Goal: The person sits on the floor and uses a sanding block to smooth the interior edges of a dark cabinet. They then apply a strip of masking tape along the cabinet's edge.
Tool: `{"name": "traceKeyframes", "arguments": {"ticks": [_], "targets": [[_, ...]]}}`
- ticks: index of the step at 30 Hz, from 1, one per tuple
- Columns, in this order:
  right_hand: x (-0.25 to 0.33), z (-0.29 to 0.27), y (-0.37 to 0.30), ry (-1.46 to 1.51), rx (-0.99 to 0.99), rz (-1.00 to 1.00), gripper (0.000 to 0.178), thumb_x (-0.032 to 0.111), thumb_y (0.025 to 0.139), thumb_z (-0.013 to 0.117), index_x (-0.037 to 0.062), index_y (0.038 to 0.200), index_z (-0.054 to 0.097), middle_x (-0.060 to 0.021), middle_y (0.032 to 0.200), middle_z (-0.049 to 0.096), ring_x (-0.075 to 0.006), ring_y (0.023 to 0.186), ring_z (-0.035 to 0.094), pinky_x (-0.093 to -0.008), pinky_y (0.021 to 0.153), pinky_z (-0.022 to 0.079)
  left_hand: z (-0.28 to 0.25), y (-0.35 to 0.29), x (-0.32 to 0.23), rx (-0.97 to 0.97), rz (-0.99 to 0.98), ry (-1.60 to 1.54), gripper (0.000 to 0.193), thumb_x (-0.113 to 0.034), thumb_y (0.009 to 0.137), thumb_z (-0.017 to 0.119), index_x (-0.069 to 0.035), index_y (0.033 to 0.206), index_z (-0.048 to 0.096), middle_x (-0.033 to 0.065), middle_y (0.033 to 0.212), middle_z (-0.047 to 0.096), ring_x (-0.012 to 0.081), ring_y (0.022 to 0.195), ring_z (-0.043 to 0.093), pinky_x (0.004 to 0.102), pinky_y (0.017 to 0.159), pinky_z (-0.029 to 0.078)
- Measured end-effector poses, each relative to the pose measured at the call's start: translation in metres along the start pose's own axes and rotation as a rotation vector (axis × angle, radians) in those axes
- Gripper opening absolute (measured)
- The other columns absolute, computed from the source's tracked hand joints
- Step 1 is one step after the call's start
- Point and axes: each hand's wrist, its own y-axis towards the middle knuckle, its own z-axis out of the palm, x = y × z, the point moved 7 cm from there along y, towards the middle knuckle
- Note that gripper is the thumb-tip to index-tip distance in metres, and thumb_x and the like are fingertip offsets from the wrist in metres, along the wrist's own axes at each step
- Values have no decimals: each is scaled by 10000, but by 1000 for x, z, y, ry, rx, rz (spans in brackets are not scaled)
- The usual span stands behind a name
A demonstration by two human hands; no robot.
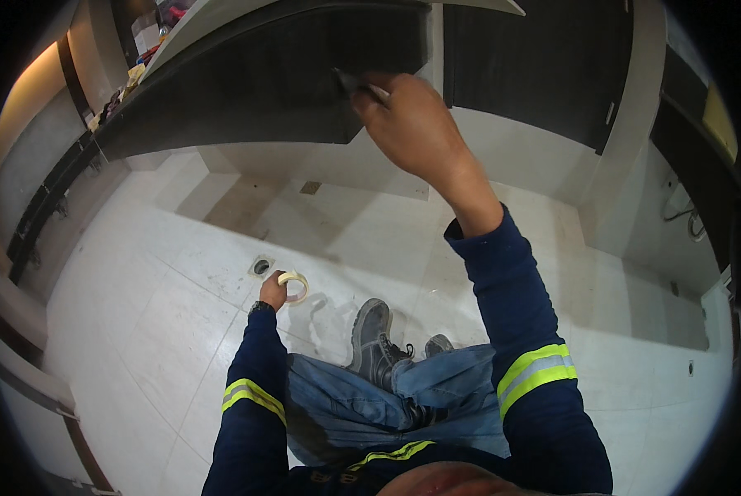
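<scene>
A worker's right hand [414, 124] clasps a small dark-tipped tool [350, 81] — its exact kind unclear — at the face of a dark panel [238, 91], while the left hand [273, 291], a watch [261, 307] at its wrist, grips a roll of pale tape [305, 287] above the tiled floor [164, 331].

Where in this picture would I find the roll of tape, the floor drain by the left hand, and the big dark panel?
Roll of tape [305, 287]: head view, right side of its ring.
Floor drain [261, 266]: head view, its round middle.
Dark panel [230, 91]: head view, its broad face.
</scene>
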Motion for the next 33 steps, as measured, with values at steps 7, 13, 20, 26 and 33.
{"name": "traceKeyframes", "arguments": {"ticks": [7, 13, 20, 26, 33], "targets": [[1, 7, 16, -124, -44, -74, 255, 173, 938, 584, -37, 883, 718, -295, 831, 690, -482, 791, 674, -530, 748, 546, 7, 4, -6, 39, 2, -19, 269, -168, 964, 578, -71, 1186, 695, 232, 1089, 735, 428, 1045, 694, 500, 899, 552], [-4, 7, 8, -181, 73, -24, 259, 198, 969, 564, -4, 920, 719, -264, 885, 712, -477, 832, 677, -532, 776, 542, -3, 4, -16, 7, 10, -57, 281, -128, 952, 557, -75, 1194, 690, 232, 1102, 732, 421, 1072, 686, 491, 910, 551], [-29, 9, -63, -56, 268, 200, 349, 283, 1018, 616, 2, 1200, 714, -210, 989, 745, -350, 890, 698, -410, 863, 528, 0, 2, -15, 30, 32, -37, 270, -133, 957, 564, -67, 1188, 688, 228, 1091, 735, 425, 1053, 689, 497, 903, 550], [-46, -12, -33, 47, 231, 310, 412, 326, 989, 680, -1, 1240, 704, -239, 1106, 744, -352, 1051, 727, -397, 918, 550, 5, 0, -11, 43, 26, -27, 263, -164, 969, 563, -86, 1184, 692, 219, 1095, 735, 423, 1049, 689, 507, 898, 550], [-8, -24, -2, -32, 155, 33, 340, 291, 996, 686, 24, 1205, 687, -84, 930, 689, -150, 800, 609, -321, 785, 516, 9, -2, -5, 39, -27, -15, 271, -168, 977, 526, -92, 1177, 693, 217, 1098, 735, 425, 1054, 689, 508, 904, 553]]}}
